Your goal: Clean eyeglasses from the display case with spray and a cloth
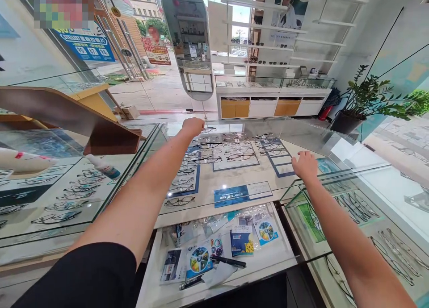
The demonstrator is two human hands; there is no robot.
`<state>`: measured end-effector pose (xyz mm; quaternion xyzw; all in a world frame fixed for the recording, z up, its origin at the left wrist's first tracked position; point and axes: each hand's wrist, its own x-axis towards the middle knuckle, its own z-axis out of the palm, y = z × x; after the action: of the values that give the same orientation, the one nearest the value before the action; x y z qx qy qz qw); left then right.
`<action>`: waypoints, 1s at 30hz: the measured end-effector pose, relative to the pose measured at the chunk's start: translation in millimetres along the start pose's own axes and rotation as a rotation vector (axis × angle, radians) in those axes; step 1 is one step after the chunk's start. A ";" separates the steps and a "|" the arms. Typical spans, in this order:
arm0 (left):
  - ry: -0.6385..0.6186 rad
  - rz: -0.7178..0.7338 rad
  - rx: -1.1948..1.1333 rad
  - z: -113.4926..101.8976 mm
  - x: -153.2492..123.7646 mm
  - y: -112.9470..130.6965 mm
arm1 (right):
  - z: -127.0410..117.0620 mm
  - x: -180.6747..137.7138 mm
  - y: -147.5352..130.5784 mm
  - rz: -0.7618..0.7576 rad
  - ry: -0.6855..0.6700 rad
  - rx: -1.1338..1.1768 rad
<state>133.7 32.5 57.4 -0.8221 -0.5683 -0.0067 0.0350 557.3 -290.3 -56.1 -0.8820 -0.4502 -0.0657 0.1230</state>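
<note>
My left hand [193, 126] is stretched out over the far left part of the glass display counter [295, 134]. Its fingers are closed; what they hold, if anything, is hidden. Farther right, my right hand [305, 164] is over the counter near a blue-edged tray [280, 170]. Its fingers curl inward, and I cannot make out anything in them. Between the hands, rows of eyeglasses [240, 156] lie on trays under the glass. One pair of glasses [180, 201] lies nearer me, beside a blue leaflet [231, 195].
An open drawer [268, 265] below me holds leaflets, plastic bags and a black pen [228, 261]. A spray bottle [103, 167] lies on the left glass case. More glasses fill the right case [362, 210]. Beyond stand an oval mirror [191, 40] and a potted plant [365, 100].
</note>
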 end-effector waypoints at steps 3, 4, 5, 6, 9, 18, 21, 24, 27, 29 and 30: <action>-0.035 0.012 0.021 10.8 8.3 7.5 | 1.5 0.5 1.8 -0.006 0.006 -0.003; -0.045 0.014 0.029 13.5 9.5 9.4 | 1.9 0.5 1.9 -0.007 0.009 -0.003; -0.052 0.014 0.036 15.5 10.0 10.8 | 2.4 0.4 1.8 -0.007 0.012 -0.003; -0.056 0.012 0.043 16.7 9.8 12.0 | 2.8 0.4 1.4 -0.005 0.016 -0.003; -0.037 0.004 0.062 14.3 6.8 17.7 | 3.1 0.0 -0.6 0.001 0.032 0.006; 0.307 0.448 -0.112 -20.5 -14.8 133.8 | -2.0 -1.9 -6.6 0.018 0.025 0.026; 0.283 0.582 -0.110 -22.4 -18.1 187.3 | -3.1 -2.2 -7.7 0.021 0.024 0.041; 0.178 0.625 -0.069 -16.0 -13.5 227.8 | -4.2 -2.0 -8.6 0.011 0.020 0.063; 0.114 0.614 -0.048 -5.6 -3.0 253.8 | -6.1 -1.9 -10.0 0.013 0.002 0.079; 0.081 0.600 -0.038 1.2 5.4 264.7 | -7.5 -2.0 -11.2 0.016 -0.005 0.090; 0.065 0.591 -0.035 4.5 9.7 268.9 | -8.2 -2.1 -11.8 0.016 -0.004 0.095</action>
<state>388.3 -52.7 40.1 -0.9518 -0.3025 -0.0323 0.0393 546.4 -287.6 -46.9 -0.8788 -0.4461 -0.0416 0.1644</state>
